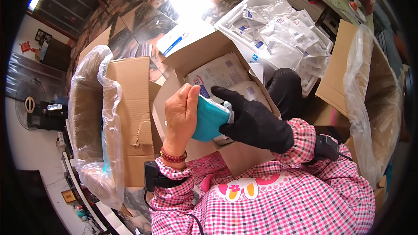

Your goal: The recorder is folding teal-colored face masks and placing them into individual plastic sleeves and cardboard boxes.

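Note:
My bare left hand, a beaded bracelet at its wrist, is closed on the left edge of a folded teal face mask bundle. White edging or loops show along the bundle's top and right side. My right hand, in a black glove, grips the bundle's right side between thumb and fingers. Both hands hold it above an open cardboard box. Inside that box lie flat white printed packets, partly hidden by my hands and the bundle.
A white plastic bin heaped with white packets stands beyond the box. Plastic-lined cartons stand to the left and right. A white box lies on the tiled floor. At far left is a fan.

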`<state>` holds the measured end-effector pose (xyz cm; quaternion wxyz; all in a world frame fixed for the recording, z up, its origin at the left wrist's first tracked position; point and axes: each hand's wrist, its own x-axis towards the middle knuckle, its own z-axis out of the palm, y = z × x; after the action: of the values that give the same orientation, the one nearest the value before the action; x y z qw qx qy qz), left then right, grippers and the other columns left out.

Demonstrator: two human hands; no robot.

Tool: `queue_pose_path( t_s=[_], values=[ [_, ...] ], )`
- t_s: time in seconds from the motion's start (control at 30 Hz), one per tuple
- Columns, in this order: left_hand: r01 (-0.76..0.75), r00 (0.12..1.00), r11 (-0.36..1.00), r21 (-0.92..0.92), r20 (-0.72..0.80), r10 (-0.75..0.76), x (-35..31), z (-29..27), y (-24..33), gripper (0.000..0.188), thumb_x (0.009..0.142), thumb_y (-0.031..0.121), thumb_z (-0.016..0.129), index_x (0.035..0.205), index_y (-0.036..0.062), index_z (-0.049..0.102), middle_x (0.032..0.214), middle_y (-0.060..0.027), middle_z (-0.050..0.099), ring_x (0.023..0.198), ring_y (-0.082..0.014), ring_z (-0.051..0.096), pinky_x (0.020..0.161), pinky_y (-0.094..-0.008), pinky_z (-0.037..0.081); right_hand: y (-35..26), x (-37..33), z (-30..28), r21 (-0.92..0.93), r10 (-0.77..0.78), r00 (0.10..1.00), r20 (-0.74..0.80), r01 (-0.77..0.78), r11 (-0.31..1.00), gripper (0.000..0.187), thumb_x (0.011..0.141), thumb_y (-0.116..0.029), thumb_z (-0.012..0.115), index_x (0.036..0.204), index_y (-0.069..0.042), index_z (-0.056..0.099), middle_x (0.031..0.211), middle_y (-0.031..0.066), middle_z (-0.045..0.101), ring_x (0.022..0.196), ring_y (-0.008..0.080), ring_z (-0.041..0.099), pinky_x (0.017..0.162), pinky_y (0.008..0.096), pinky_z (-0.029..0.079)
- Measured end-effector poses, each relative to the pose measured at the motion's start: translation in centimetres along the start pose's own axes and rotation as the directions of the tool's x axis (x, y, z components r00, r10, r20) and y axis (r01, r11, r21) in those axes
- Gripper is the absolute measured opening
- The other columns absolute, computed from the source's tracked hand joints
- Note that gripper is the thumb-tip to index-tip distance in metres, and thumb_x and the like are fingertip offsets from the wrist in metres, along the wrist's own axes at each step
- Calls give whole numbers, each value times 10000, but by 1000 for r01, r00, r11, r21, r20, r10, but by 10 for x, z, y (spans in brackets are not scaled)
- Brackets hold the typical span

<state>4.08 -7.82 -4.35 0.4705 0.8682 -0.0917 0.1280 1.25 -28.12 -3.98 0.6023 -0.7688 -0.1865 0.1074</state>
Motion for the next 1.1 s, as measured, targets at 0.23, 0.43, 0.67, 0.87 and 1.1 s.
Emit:
queue_pose_path(
  t_s=[0.23,0.43,0.67,0.87,1.1],
  values=[
    [93,994,987,-134,-39,-99,-3,-6,-13,415,1052,290,555,758,1,513,621,-17,346,593,-95,317,518,-302,309,16,1,-11,-247,-175,969,174,215,945,418,877,-6,621,1289,-66,595,1104,174,679,967,349,670,864,377,535],
    [142,984,959,-245,-66,-163,0,-13,-18,450,1067,323,522,740,15,522,614,24,353,601,-72,305,520,-278,294,28,6,-17,-149,-217,958,189,246,958,359,863,-29,650,1222,-40,638,1048,189,695,956,335,684,847,396,542],
    [104,992,978,-179,-45,-114,0,-6,-15,446,1065,325,525,737,22,525,618,17,354,601,-74,303,526,-274,293,20,12,1,101,-8,995,97,-2,995,513,859,-17,697,1351,-28,553,1104,198,703,956,261,709,824,340,554],
    [301,953,832,-467,116,-280,-2,-20,-16,422,1066,322,527,788,7,566,665,55,476,626,-45,410,556,-228,351,26,21,-15,74,9,989,149,-20,997,487,879,21,664,1350,-47,558,1124,127,681,930,185,678,824,303,551],
    [-21,994,999,-48,102,26,1,-3,-4,352,1028,238,593,780,-4,534,625,-61,417,572,-143,383,524,-315,345,4,25,-1,468,41,967,251,-158,869,473,900,-2,645,1361,-30,543,1124,128,684,931,178,677,781,307,553]
  ],
)
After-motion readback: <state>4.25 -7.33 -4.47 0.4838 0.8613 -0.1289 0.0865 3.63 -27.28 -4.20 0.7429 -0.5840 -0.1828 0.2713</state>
